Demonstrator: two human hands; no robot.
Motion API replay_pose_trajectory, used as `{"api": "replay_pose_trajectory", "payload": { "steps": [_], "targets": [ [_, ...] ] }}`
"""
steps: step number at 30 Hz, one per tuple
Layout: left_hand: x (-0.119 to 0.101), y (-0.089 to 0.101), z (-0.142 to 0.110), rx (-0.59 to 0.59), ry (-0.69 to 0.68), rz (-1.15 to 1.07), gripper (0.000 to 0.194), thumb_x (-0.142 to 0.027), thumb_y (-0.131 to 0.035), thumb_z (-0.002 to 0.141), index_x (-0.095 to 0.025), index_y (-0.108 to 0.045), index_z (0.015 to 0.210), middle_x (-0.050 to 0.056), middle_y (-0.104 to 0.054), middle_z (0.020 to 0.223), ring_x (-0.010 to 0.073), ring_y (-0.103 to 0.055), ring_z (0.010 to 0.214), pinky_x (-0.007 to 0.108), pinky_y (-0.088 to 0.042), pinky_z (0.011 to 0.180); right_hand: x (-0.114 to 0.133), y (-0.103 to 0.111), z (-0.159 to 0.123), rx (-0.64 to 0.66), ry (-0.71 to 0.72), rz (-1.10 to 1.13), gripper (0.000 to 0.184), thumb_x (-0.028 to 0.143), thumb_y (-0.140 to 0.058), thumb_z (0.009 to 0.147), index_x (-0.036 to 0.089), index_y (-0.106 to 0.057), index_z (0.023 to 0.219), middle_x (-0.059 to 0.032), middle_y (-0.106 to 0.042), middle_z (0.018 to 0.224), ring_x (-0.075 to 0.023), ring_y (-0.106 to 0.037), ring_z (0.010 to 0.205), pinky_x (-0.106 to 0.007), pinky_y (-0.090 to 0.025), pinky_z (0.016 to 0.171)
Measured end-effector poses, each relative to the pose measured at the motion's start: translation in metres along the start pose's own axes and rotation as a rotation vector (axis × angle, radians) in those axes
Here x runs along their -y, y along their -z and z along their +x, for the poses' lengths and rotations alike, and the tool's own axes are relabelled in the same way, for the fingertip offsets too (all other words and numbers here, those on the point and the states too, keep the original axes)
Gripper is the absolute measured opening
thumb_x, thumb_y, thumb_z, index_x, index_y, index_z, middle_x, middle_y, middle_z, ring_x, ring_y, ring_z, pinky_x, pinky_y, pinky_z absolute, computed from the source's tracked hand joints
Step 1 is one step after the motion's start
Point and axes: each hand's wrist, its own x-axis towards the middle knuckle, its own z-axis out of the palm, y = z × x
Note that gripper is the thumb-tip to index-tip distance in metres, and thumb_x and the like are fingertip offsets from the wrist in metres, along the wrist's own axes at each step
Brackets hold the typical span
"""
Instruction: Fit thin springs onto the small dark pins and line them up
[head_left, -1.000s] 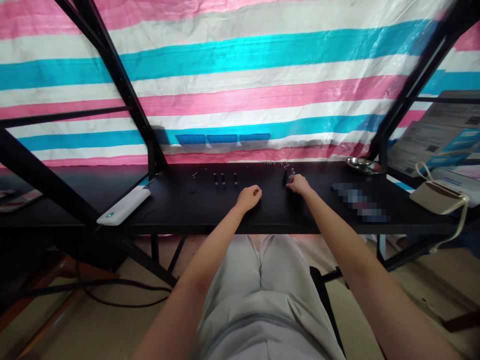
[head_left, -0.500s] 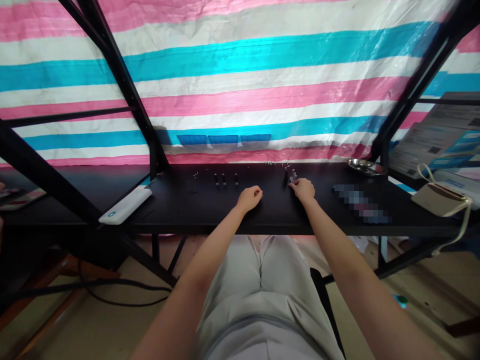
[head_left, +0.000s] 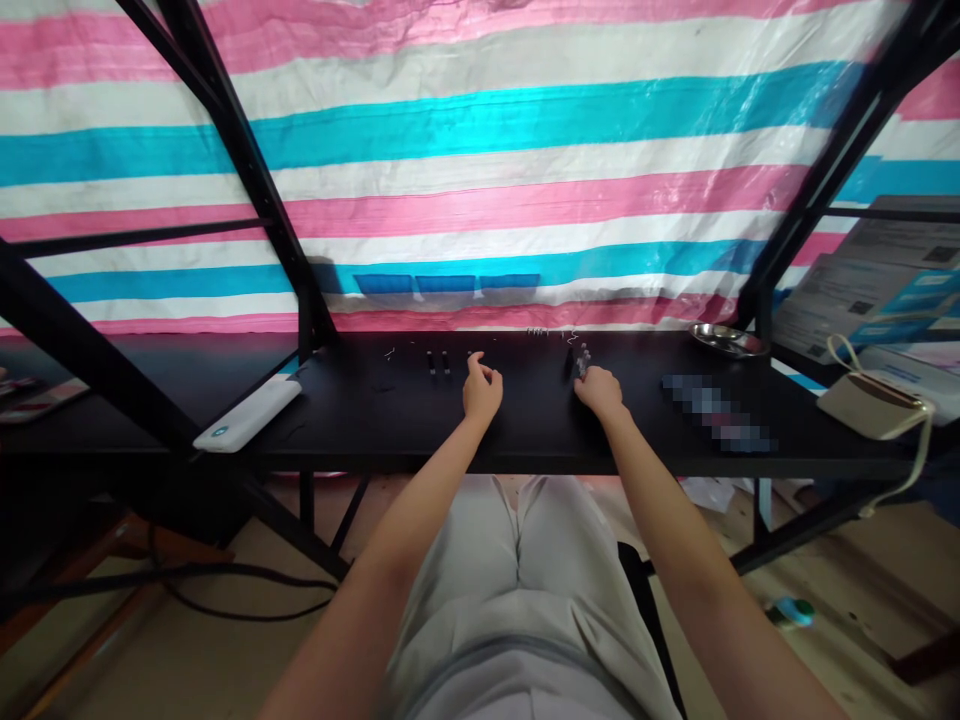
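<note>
My left hand [head_left: 482, 390] is over the middle of the black table, index finger stretched out and thumb apart from it. Its fingertip is at a small dark stick [head_left: 470, 355], mostly hidden behind the finger. Two similar small black sticks with pale ends, a left one [head_left: 430, 363] and a right one [head_left: 445, 363], stand side by side farther left. My right hand [head_left: 600, 390] has its fingers pressed together beside a group of small clear-grey pieces [head_left: 583, 356] and a small black piece [head_left: 570, 360]. What those fingers hold is hidden.
Tiny pale bits [head_left: 538, 332] lie along the back edge of the table [head_left: 360, 420]. A white oblong device [head_left: 247, 413] lies at left. At right are a round metal dish [head_left: 726, 341], a blurred-out flat item [head_left: 716, 413] and a beige pouch [head_left: 870, 405]. Black frame bars rise at both sides.
My left hand has moved a little left and forward to the third stick, and its index finger has stretched out from a curled hand. My right hand stays by the clear-grey pieces, shifting slightly.
</note>
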Motion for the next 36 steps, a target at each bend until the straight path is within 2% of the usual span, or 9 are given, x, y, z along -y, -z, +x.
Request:
{"api": "replay_pose_trajectory", "payload": {
  "steps": [3,8,13,16,18,22,27,30,36],
  "targets": [
    [0.005,0.000,0.006,-0.040,0.144,-0.109,0.056,-0.016,-0.047,0.079,-0.019,-0.029,0.132,0.001,-0.063,0.085,0.0124,-0.060,0.069,0.024,-0.044,0.071,0.014,-0.004,-0.009,-0.013,0.075,0.007,0.021,0.028,-0.050,0.080,0.015,-0.064,0.088,-0.0163,-0.064,0.092,-0.0259,-0.062,0.085,-0.034,-0.045,0.072],
    [0.007,0.000,0.014,0.041,0.374,-0.451,0.073,-0.019,-0.046,0.081,-0.021,-0.006,0.142,0.008,-0.063,0.108,0.0063,-0.058,0.050,0.018,-0.040,0.046,0.031,-0.015,-0.019,-0.104,0.268,0.133,0.017,0.030,-0.046,0.083,0.019,-0.060,0.083,-0.0084,-0.064,0.089,-0.0187,-0.059,0.078,-0.028,-0.042,0.067],
    [0.003,0.001,0.019,0.146,0.495,-0.785,0.086,-0.010,-0.048,0.078,-0.024,0.006,0.143,0.017,-0.045,0.134,0.0128,-0.068,0.072,0.017,-0.045,0.044,0.030,-0.022,-0.023,-0.172,0.450,0.227,0.017,0.028,-0.043,0.084,0.020,-0.057,0.082,-0.0053,-0.062,0.088,-0.0163,-0.056,0.075,-0.025,-0.039,0.065],
    [0.005,0.000,0.022,0.177,0.533,-0.873,0.078,-0.005,-0.048,0.077,-0.021,-0.008,0.142,0.018,-0.035,0.142,0.0169,-0.067,0.087,0.020,-0.052,0.052,0.026,-0.023,-0.025,-0.171,0.489,0.259,0.017,0.028,-0.042,0.084,0.020,-0.057,0.081,-0.0042,-0.061,0.085,-0.0154,-0.054,0.072,-0.025,-0.039,0.066],
    [0.007,-0.001,0.022,0.151,0.543,-0.868,0.066,-0.007,-0.051,0.079,-0.018,-0.022,0.137,0.018,-0.040,0.139,0.0178,-0.067,0.088,0.021,-0.054,0.053,0.025,-0.023,-0.026,-0.164,0.500,0.277,0.017,0.028,-0.042,0.084,0.020,-0.057,0.081,-0.0041,-0.061,0.084,-0.0151,-0.054,0.071,-0.025,-0.039,0.066],
    [0.010,-0.005,0.022,0.039,0.552,-0.760,0.043,-0.018,-0.064,0.076,-0.009,-0.046,0.114,0.017,-0.063,0.107,0.0153,-0.067,0.070,0.020,-0.051,0.048,0.024,-0.023,-0.027,-0.155,0.527,0.310,0.018,0.028,-0.042,0.083,0.020,-0.057,0.081,-0.0044,-0.061,0.083,-0.0152,-0.054,0.071,-0.025,-0.040,0.068],
    [0.008,-0.001,0.020,0.011,0.511,-0.678,0.025,-0.033,-0.062,0.077,-0.010,-0.055,0.084,0.008,-0.067,0.070,0.0083,-0.057,0.044,0.021,-0.046,0.045,0.024,-0.024,-0.027,-0.149,0.557,0.346,0.019,0.030,-0.043,0.084,0.019,-0.058,0.081,-0.0042,-0.061,0.083,-0.0150,-0.054,0.071,-0.025,-0.040,0.068],
    [0.003,0.004,0.018,0.137,0.475,-0.685,0.023,-0.034,-0.058,0.079,-0.011,-0.058,0.080,0.007,-0.067,0.071,0.0066,-0.055,0.043,0.018,-0.041,0.041,0.024,-0.025,-0.028,-0.149,0.557,0.364,0.021,0.032,-0.043,0.085,0.019,-0.059,0.084,-0.0046,-0.061,0.084,-0.0150,-0.055,0.072,-0.025,-0.041,0.068],
    [-0.003,0.005,0.009,0.513,0.344,-0.744,0.026,-0.025,-0.064,0.072,-0.013,-0.061,0.095,0.011,-0.070,0.093,0.0068,-0.058,0.049,0.017,-0.039,0.041,0.030,-0.021,-0.035,-0.109,0.609,0.485,0.033,0.041,-0.037,0.090,0.019,-0.056,0.105,-0.0069,-0.062,0.100,-0.0154,-0.057,0.079,-0.025,-0.042,0.073]
  ]
}}
